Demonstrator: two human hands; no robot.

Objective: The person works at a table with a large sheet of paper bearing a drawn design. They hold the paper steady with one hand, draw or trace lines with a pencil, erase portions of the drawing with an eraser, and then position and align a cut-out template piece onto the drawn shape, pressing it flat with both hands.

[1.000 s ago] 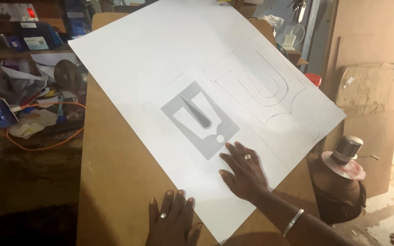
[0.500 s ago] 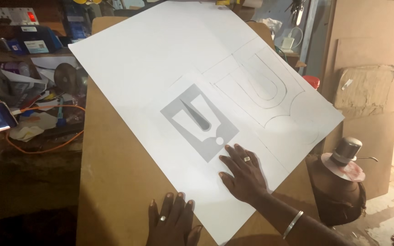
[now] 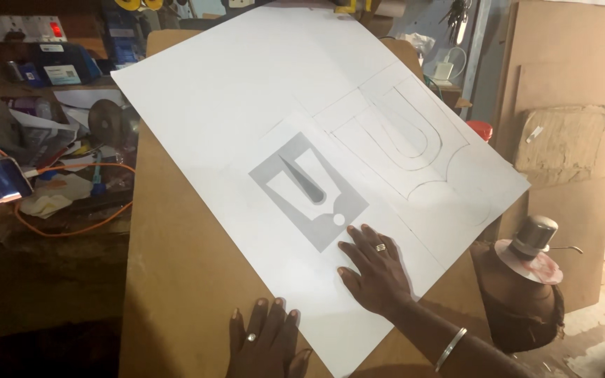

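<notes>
**Pinning a sheet that could slide or crease**

Lying slantwise across the brown board (image 3: 176, 280), the big white paper sheet (image 3: 246, 91) overhangs its far edges. The right hand (image 3: 376, 276) presses flat on the sheet beside the grey printed square (image 3: 308, 189), fingers spread, gripping nothing. The left hand (image 3: 264, 343) rests open on the board at the sheet's near edge. Uneven pressure could likely skew or wrinkle the unsupported paper.

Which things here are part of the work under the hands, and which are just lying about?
In hand: large white paper sheet with grey printed shape; brown fibreboard panel; right hand; left hand.

Lying about: orange cable; round grey disc; red cap.
</notes>
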